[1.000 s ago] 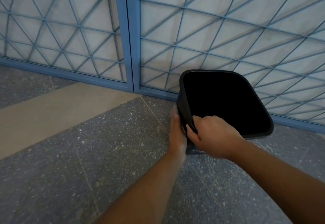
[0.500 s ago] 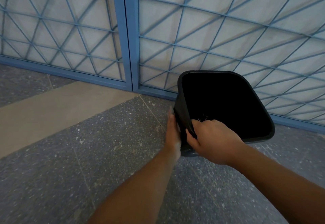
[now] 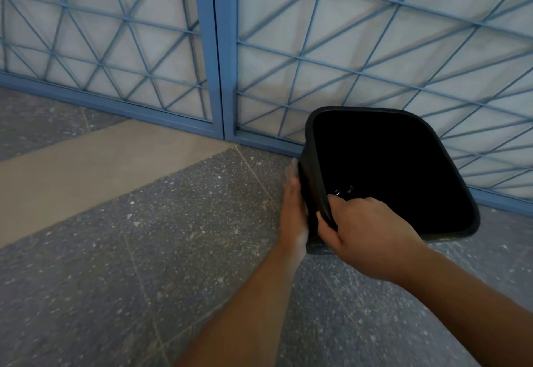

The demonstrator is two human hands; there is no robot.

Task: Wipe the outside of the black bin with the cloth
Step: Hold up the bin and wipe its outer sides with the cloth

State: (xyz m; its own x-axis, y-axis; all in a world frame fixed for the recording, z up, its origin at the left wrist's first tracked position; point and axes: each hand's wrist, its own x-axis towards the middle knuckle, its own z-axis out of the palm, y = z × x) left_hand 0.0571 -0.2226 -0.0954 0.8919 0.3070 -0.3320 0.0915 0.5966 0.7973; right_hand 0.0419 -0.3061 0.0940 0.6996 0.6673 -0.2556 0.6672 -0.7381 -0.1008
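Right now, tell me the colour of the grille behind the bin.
Blue grille, criss-cross bars; head view.

The bin (image 3: 314,182) is plain black inside and out, unpatterned; beside its left wall a sliver of pale grey cloth (image 3: 294,168) shows. Behind the bin, the gates (image 3: 215,49) have mid-blue frames and thin blue bars crossing in triangles and diamonds over off-white backing. Left of and below the bin, the floor (image 3: 187,222) is dark grey speckled with white chips, ruled by thin pale joint lines; further left runs a flat beige band (image 3: 95,165).
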